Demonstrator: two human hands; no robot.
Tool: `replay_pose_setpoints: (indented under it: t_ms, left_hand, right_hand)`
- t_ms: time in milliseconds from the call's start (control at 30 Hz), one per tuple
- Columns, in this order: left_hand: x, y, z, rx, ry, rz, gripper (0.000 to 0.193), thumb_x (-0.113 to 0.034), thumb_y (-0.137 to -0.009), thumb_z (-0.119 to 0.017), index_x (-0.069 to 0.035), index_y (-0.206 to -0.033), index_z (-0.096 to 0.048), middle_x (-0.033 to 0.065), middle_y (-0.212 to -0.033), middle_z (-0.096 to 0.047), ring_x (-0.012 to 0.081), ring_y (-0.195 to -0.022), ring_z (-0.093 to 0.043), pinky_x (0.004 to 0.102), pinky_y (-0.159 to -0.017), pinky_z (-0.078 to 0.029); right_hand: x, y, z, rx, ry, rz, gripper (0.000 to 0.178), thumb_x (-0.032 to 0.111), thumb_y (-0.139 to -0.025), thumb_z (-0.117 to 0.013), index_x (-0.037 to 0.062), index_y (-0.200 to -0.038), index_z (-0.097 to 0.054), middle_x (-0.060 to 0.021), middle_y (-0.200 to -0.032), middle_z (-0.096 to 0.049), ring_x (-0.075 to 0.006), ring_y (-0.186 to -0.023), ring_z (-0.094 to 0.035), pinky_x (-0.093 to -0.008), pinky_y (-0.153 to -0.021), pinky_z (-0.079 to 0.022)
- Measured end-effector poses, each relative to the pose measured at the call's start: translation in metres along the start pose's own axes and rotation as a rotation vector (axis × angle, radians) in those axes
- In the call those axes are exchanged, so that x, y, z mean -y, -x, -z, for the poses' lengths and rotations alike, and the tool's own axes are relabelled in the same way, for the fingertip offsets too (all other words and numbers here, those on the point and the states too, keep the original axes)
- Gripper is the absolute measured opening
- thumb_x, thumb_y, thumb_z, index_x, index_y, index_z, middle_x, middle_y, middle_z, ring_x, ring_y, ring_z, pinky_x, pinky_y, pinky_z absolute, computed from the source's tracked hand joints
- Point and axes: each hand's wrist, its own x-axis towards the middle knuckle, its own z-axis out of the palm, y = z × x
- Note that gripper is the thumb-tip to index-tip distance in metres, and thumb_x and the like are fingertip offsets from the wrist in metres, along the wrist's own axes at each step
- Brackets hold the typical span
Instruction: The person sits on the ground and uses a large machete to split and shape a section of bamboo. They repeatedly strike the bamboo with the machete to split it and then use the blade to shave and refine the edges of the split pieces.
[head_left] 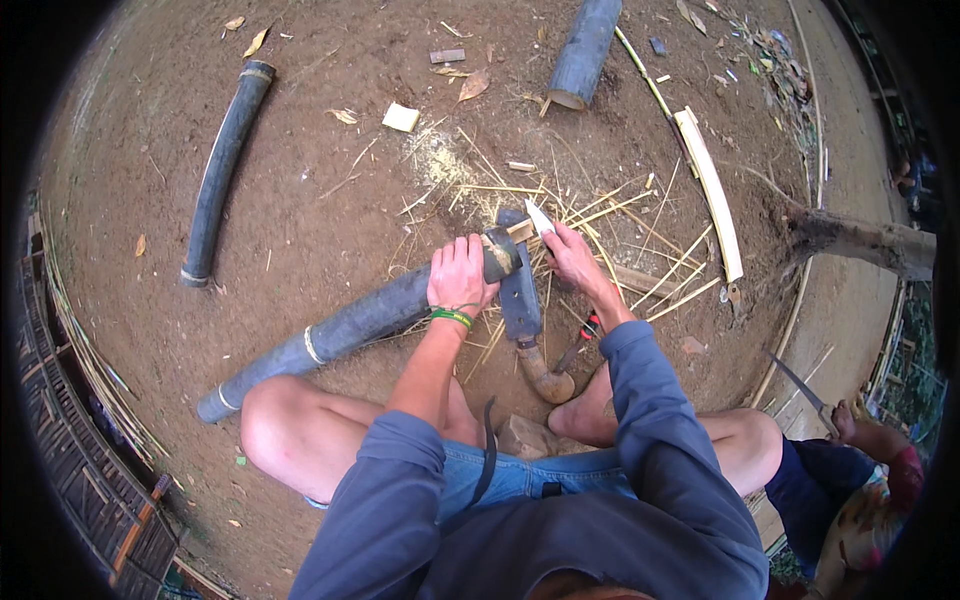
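Observation:
A long dark bamboo tube (365,318) lies slantwise in front of me, its far end raised toward the middle. My left hand (458,275) is closed over it close to that end, fingers wrapped across the top. Closed on a knife, my right hand (575,258) holds the short, bright pointed blade (540,216) beside the tube's open end. A pale strip (521,231) shows at that end. Beneath lies a machete with a broad dark blade (519,303) and a curved wooden handle (546,376). A tool with a red and black handle (590,325) rests near my right foot.
Thin bamboo strips (600,215) and pale shavings (437,160) litter the dirt. Other bamboo pieces lie left (228,170), far (585,55) and right, one split (710,190). A tree trunk (865,243) stands right. At lower right, another person's hand (853,425) holds a long blade (797,384).

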Motion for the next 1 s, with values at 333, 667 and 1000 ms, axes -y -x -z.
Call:
replay_pose_setpoints:
  t_ms: [333, 667, 1000]
  left_hand:
    - [0.002, -0.006, 0.001, 0.008, 0.014, -0.038, 0.081, -0.036, -0.058, -0.088, -0.004, -0.126, -0.056, 0.0097, -0.105, -0.060, 0.0284, -0.102, -0.061, 0.0402, -0.096, -0.047]
    - [0.008, -0.012, 0.006, 0.039, 0.028, -0.024, 0.076, -0.034, -0.059, -0.085, -0.004, -0.123, -0.056, 0.0111, -0.104, -0.060, 0.0305, -0.099, -0.062, 0.0414, -0.092, -0.049]
    - [0.006, -0.017, 0.006, 0.032, 0.045, -0.033, 0.074, -0.036, -0.058, -0.085, -0.005, -0.120, -0.056, 0.0112, -0.104, -0.060, 0.0300, -0.102, -0.062, 0.0415, -0.092, -0.048]
  right_hand:
    - [-0.017, -0.008, -0.004, -0.066, 0.121, 0.109, 0.042, 0.036, -0.103, -0.050, -0.0017, -0.118, -0.061, -0.0192, -0.093, -0.067, -0.0292, -0.085, -0.063, -0.0432, -0.079, -0.049]
    - [-0.009, -0.005, -0.008, -0.050, 0.143, 0.083, 0.042, 0.037, -0.103, -0.050, -0.0014, -0.115, -0.060, -0.0200, -0.095, -0.066, -0.0310, -0.087, -0.062, -0.0448, -0.080, -0.048]
    - [0.007, -0.009, -0.001, -0.022, 0.130, 0.003, 0.042, 0.035, -0.103, -0.049, -0.0017, -0.121, -0.060, -0.0214, -0.096, -0.067, -0.0304, -0.087, -0.064, -0.0450, -0.082, -0.049]
